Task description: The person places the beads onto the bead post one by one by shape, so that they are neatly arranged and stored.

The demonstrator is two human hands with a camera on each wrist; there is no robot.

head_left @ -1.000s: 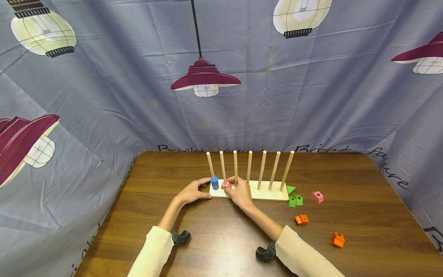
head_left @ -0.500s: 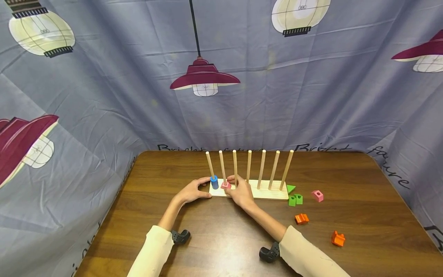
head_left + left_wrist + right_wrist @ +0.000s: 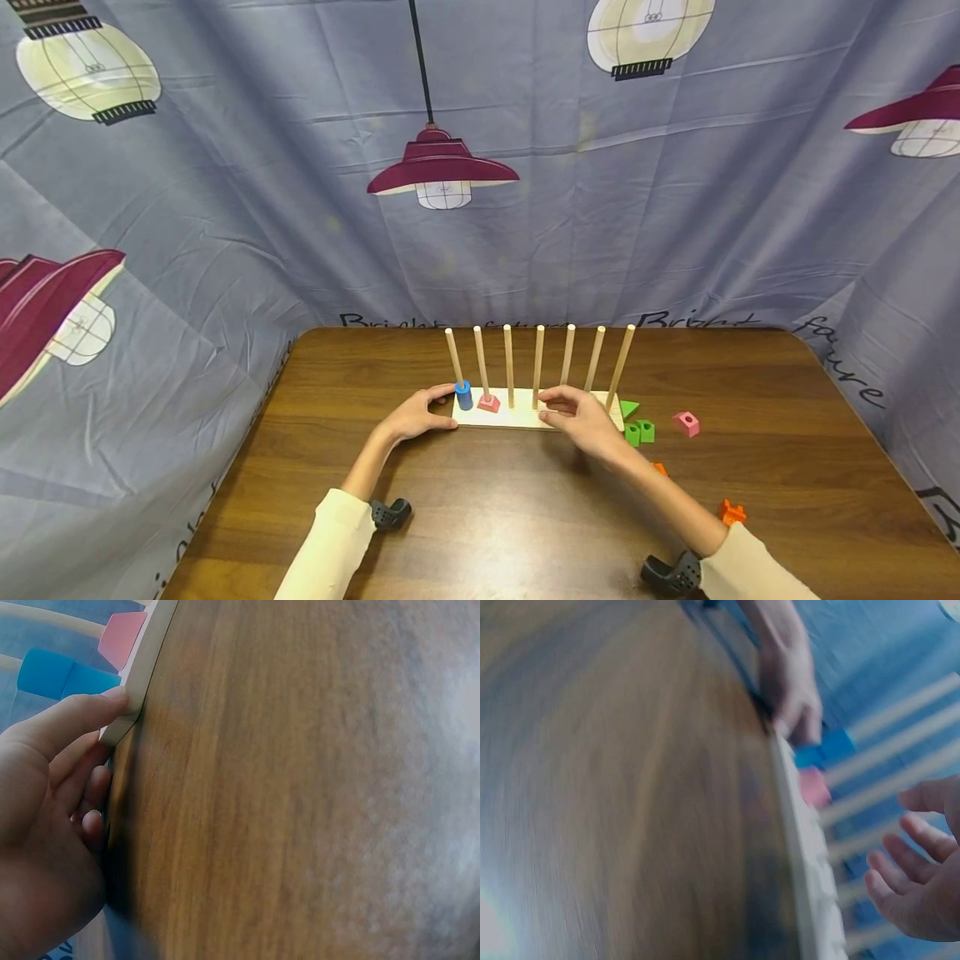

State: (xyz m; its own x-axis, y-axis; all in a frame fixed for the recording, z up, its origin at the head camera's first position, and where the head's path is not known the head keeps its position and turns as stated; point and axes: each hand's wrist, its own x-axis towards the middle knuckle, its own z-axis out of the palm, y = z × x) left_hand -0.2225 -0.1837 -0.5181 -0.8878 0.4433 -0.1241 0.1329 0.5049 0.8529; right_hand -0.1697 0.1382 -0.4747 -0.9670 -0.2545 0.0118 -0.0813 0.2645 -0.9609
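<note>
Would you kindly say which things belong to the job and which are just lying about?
Job, seemingly: wooden peg board; blue cylinder; pegged pink block; loose pink block; green blocks; orange blocks.
Merely around: lamp-print curtain; black wrist cameras.

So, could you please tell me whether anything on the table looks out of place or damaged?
Nothing stands out: the blue cylinder and one pink block sit on the two leftmost pegs, and the loose blocks simply lie on the table toward the right.

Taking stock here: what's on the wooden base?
Seven pegs: blue cylindrical shape around the leftmost, pink block around the next. In the head view, the right hand hides two pegs' feet.
</note>
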